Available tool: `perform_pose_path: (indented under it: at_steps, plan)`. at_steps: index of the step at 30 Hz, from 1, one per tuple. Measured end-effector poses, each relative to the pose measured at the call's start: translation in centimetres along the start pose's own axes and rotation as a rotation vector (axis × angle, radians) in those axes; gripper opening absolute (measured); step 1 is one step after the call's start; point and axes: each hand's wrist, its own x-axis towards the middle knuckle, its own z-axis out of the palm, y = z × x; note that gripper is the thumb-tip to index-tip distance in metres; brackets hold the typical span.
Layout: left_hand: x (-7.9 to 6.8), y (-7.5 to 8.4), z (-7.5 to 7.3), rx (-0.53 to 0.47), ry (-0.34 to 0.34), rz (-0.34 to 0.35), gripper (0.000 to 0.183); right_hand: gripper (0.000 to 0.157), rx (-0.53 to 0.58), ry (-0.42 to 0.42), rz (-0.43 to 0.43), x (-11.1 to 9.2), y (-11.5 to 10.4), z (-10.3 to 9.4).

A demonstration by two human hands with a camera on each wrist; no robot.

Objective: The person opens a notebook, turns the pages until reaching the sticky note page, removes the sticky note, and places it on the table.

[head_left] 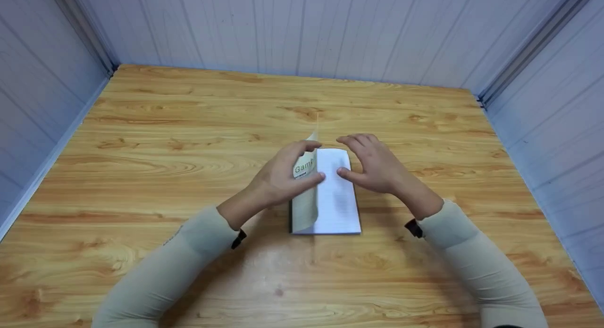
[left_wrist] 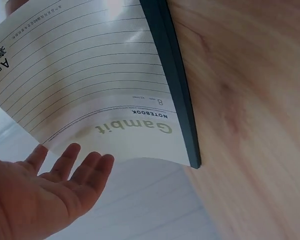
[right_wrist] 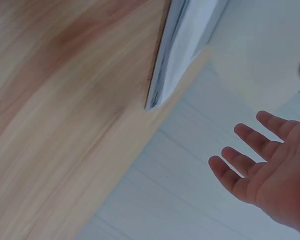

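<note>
A notebook lies on the table with its front cover lifted and curving up from the dark spine. White pages show to the right of the cover. "Gambit" and "NOTEBOOK" are printed on its lined outer face. My left hand is at the outer face of the cover, thumb and fingers spread, tips right at the free edge. Above the right edge of the pages hovers my right hand, its fingers spread and holding nothing. In the right wrist view its fingers are apart from the page block.
The notebook rests on a wood-grain table. Pale panelled walls close in the back and both sides. Dark straps show at the cuffs of the light sleeves.
</note>
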Motion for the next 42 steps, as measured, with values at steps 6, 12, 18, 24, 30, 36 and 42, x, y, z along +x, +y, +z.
perform_pose_path:
  at_steps: [6,12,18,24,30,36,42]
  plan:
    - [-0.4,-1.3,-1.2,-0.341,0.134,-0.078,0.035,0.045,-0.047,-0.018,0.101,0.5,1.2,0.8]
    - [-0.6,-2.3,-1.9,-0.514,0.264,-0.166,0.023,0.036,-0.103,-0.094,0.166,1.4,2.6,2.0]
    - [-0.8,-3.1,-2.2,-0.590,0.273,-0.230,0.022,0.036,-0.177,-0.134,0.215,2.6,3.1,3.1]
    - [-1.1,-3.7,-2.5,-0.588,0.278,-0.246,0.022,0.052,-0.195,-0.163,0.223,2.9,3.4,3.8]
    - [-1.5,-4.2,-3.0,-0.563,0.316,-0.290,0.021,0.059,-0.200,-0.174,0.192,2.7,3.5,4.1]
    - [-2.0,-4.8,-3.3,-0.516,0.372,-0.287,0.022,0.058,-0.189,-0.171,0.205,2.5,3.4,4.3]
    - [-2.4,-5.1,-3.4,-0.454,0.418,-0.264,0.031,0.058,-0.191,-0.185,0.214,2.5,3.2,4.6]
